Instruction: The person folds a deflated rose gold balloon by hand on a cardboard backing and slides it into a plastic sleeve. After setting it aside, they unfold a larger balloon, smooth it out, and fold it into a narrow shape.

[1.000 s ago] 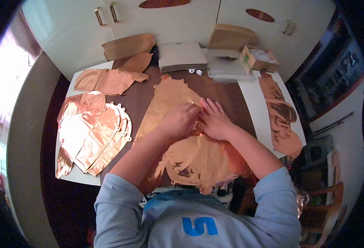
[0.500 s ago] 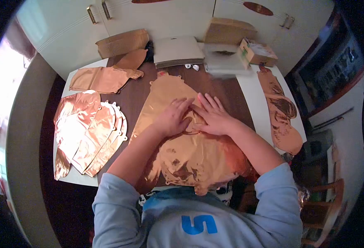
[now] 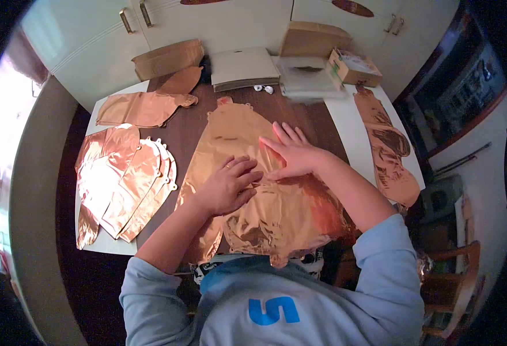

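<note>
A large rose-gold foil balloon, flat and creased, lies in front of me across the dark table and reaches to its near edge. My right hand rests on its right side with fingers stretched and spread. Over the balloon's middle is my left hand, its fingers loosely bent and apart; whether it touches the foil I cannot tell. Neither hand grips anything. Near my body the foil is wrinkled, with a small tab at the bottom edge.
At left lie a fanned stack of shiny foil balloons and more folded foil. Another foil piece lies at right. Along the back are a pale stack, white earbuds, clear plastic bags and a small box.
My left hand has drawn back toward me and left, away from the right hand. My right hand has shifted slightly. The foil near my body looks flatter.
</note>
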A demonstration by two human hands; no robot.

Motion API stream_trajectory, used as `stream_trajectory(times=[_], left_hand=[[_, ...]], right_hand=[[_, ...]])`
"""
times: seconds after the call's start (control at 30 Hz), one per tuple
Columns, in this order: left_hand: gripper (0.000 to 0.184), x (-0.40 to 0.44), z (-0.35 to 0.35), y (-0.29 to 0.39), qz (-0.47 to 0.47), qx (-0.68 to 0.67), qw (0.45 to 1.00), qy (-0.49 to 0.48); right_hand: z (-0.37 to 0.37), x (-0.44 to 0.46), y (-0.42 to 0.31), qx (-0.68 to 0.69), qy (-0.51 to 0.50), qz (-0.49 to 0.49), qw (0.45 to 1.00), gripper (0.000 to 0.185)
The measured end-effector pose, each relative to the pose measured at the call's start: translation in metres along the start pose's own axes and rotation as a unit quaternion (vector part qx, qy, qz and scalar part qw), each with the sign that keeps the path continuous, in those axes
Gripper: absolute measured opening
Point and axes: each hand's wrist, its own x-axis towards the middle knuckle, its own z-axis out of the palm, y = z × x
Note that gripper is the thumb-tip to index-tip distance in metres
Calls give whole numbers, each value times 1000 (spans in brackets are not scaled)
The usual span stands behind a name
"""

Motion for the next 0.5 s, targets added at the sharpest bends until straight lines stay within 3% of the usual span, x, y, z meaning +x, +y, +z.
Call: stream_trajectory(times=[0.23,0.43,0.5], left_hand=[[44,-2,-2,2,-3,4,1000,2],[53,-3,-5,5,-16,-13,1000,-9],[57,-7,-3,7,-10,-16,1000,5]], right_hand=[[-9,-4,-2,-14,-19,-1,1000,126],[-18,-8,-10,-6,-34,14,999,126],[-10,-17,-9,25,48,-9,999,122]])
